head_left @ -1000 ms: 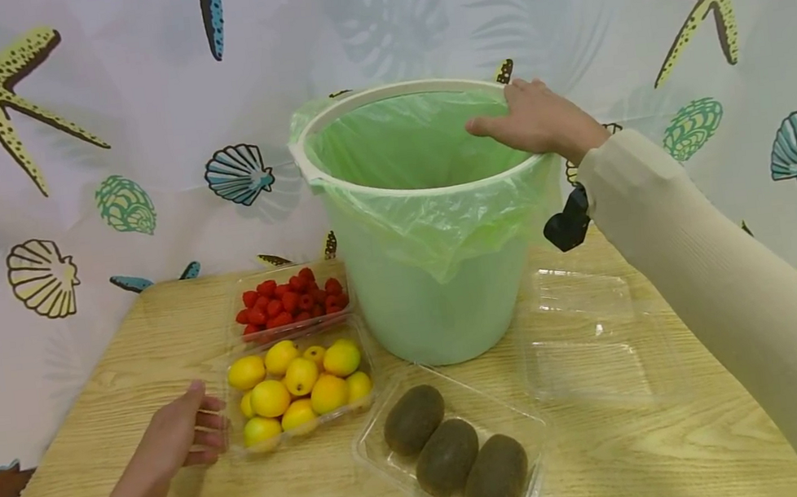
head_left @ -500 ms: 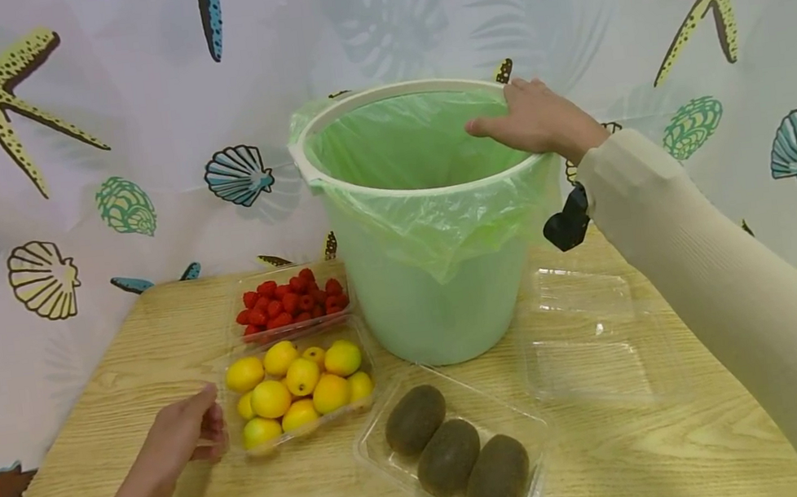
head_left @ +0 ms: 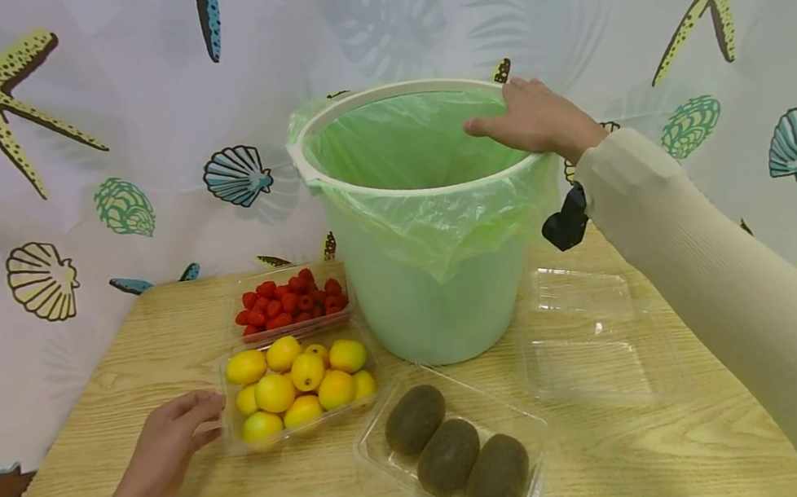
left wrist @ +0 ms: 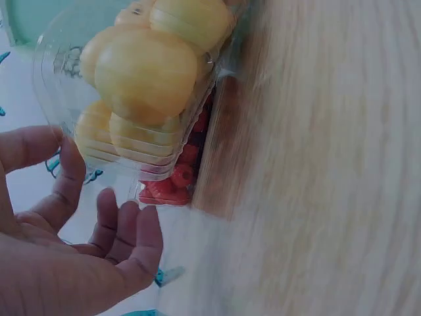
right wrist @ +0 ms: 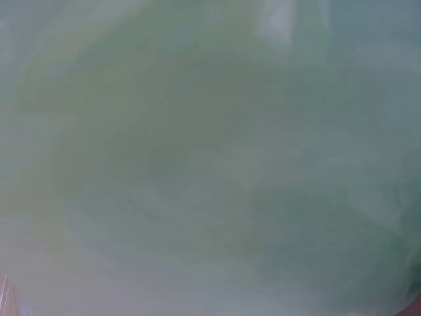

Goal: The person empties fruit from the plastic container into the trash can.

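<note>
Left of the round pale-green plastic bin [head_left: 442, 309], the left hand [head_left: 172, 438] is now pinching a clear plastic tray [left wrist: 62, 89] of oval yellow fruits [head_left: 304, 378], so reaching is becoming holding, while the right hand [head_left: 530, 120] is resting on the bin, its grip unclear.

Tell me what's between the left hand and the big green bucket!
The clear tray of yellow fruits lies between the left hand and the green bucket. You can see that in the head view.
</note>
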Demonstrator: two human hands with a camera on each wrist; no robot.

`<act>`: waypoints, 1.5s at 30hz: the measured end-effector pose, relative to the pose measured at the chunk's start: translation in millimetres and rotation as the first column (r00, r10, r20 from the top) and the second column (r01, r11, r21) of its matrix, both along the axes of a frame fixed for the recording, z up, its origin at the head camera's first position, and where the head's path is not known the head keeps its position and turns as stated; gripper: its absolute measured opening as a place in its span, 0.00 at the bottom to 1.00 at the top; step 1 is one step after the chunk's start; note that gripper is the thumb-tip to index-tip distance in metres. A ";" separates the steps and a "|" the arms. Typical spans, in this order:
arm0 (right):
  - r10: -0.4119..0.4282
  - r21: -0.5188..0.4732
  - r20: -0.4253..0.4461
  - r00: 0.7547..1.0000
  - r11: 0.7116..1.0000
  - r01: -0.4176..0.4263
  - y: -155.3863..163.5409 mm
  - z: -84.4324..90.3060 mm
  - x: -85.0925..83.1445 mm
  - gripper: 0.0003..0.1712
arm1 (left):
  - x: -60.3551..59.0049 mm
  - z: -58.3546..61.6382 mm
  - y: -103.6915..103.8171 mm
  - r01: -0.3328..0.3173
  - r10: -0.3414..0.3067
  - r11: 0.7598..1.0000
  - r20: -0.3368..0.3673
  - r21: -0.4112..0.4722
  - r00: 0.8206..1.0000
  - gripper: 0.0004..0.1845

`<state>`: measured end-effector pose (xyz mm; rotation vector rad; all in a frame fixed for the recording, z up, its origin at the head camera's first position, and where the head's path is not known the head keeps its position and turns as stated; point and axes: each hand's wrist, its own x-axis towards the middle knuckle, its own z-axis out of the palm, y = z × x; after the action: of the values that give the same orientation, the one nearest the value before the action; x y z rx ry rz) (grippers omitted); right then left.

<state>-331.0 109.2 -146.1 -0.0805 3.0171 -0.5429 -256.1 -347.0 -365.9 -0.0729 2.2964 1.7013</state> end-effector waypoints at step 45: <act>-0.008 0.001 0.005 1.000 1.000 0.008 1.8 -0.9 -0.5 0.53 | 4.6 -32.7 4.9 0.007 -0.201 0.755 0.222 0.656 0.954 0.11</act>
<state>-331.5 111.0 -146.9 -0.0662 3.0143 -0.5414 -251.5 -342.1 -398.5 -0.0345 1.3761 2.1648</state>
